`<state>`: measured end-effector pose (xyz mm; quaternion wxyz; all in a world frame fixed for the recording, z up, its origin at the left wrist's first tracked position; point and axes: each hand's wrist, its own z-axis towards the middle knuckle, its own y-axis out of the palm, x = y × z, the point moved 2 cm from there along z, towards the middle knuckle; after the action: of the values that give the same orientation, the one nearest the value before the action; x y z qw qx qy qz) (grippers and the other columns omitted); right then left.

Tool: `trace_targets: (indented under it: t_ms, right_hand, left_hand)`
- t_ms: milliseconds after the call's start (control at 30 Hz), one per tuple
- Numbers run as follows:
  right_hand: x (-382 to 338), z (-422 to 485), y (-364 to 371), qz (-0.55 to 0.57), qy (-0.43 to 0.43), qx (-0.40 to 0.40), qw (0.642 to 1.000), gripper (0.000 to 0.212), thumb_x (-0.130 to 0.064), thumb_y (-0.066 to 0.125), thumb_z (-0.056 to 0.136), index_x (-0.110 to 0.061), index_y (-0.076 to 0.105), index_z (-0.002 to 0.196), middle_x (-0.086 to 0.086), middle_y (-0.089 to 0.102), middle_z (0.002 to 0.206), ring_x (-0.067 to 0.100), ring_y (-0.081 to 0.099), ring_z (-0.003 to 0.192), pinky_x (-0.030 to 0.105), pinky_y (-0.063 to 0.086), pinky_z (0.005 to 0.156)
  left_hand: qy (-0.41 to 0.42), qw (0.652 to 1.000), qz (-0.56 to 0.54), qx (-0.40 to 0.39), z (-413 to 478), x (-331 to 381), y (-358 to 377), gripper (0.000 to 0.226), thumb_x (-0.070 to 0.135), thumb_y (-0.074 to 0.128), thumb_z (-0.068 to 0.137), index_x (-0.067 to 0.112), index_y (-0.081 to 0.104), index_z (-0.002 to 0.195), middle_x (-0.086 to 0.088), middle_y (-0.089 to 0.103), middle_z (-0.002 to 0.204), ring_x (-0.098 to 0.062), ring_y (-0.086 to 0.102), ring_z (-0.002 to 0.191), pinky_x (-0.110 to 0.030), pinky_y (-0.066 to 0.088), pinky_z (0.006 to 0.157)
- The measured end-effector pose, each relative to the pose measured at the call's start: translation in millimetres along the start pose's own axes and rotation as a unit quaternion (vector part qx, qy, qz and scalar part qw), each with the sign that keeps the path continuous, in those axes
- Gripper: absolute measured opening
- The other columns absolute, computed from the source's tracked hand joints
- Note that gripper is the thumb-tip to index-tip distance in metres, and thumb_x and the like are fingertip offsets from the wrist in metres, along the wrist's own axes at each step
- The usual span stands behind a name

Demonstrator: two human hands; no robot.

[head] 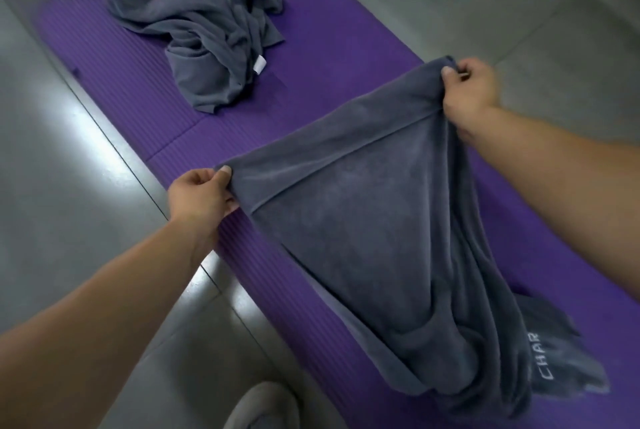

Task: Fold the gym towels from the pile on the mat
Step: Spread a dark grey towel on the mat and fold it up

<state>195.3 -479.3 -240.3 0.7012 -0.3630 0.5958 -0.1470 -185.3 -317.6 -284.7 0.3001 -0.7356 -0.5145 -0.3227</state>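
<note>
Holding up a grey towel (pixel 363 220) above the purple mat (pixel 329 57), with the lower end sagging in folds down to the mat's near part. Pinched at one top corner by the left grip (pixel 202 194), thumb on top, over the mat's left edge. Pinched at the other top corner by the right grip (pixel 472 90), fingers curled, over the mat's right edge. At the mat's far end, a crumpled pile (pixel 207 40) of grey towels with a white label (pixel 259 65). At the mat's near right part, partly under the held towel, another grey cloth (pixel 561 352) lettered "CHAR". Around the mat, grey floor (pixel 52 168).
</note>
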Motion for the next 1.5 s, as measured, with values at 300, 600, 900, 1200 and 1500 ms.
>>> trace_targets:
  t_ms: [300,600,900,1200,1500]
  right_hand:
    - [-47.7,42.4,106.6,-0.049,-0.059,-0.127,0.989,0.051,-0.031,0.062,0.096,-0.019,0.049,0.145,0.0,0.051,0.138,0.011,0.05,0.124,0.016,0.034,0.106]
    - [64.7,-67.7,-23.2,-0.14,0.068,-0.103,0.982,0.029,-0.035,0.072,0.089,-0.014,0.067,0.108,0.006,0.067,0.095,0.021,0.063,0.086,0.029,0.047,0.082]
    - [133.3,-185.4,-109.3,-0.109,0.224,-0.375,0.893,0.038,-0.034,0.074,0.09,-0.014,0.053,0.065,-0.004,0.046,0.05,0.014,0.046,0.051,0.03,0.04,0.054]
    - [151.8,-212.3,-118.8,0.149,0.24,-0.14,0.949,0.022,-0.024,0.058,0.101,-0.008,0.052,0.089,-0.009,0.042,0.06,0.005,0.039,0.057,0.022,0.034,0.056]
    - [159.0,-227.1,-162.7,0.364,0.303,-0.13,0.871,0.01,-0.013,0.07,0.09,-0.009,0.069,0.1,0.013,0.072,0.089,0.023,0.069,0.08,0.033,0.057,0.073]
  left_hand:
    - [0.1,0.956,0.264,0.083,45.2,26.7,0.6,0.033,0.028,0.072,0.088,0.023,0.055,0.116,-0.005,0.058,0.124,-0.025,0.061,0.11,-0.043,0.052,0.097]
    - [0.369,0.795,0.4,-0.268,-45.2,2.5,122.7,0.017,0.017,0.061,0.089,0.023,0.068,0.103,0.008,0.066,0.101,-0.017,0.063,0.1,-0.033,0.05,0.089]
    - [0.491,0.503,0.493,-0.512,-103.2,-26.3,259.9,0.033,0.021,0.055,0.095,0.018,0.065,0.126,-0.003,0.066,0.128,-0.028,0.056,0.122,-0.045,0.046,0.101]
    - [0.411,0.442,0.504,-0.618,-137.8,-43.1,332.2,0.042,0.043,0.067,0.093,0.027,0.065,0.132,0.009,0.069,0.117,-0.011,0.063,0.111,-0.031,0.045,0.101]
    - [0.379,0.43,0.503,-0.647,-152.0,-40.5,365.6,0.007,0.024,0.075,0.09,0.028,0.077,0.095,0.015,0.075,0.09,0.0,0.067,0.086,-0.024,0.05,0.081]
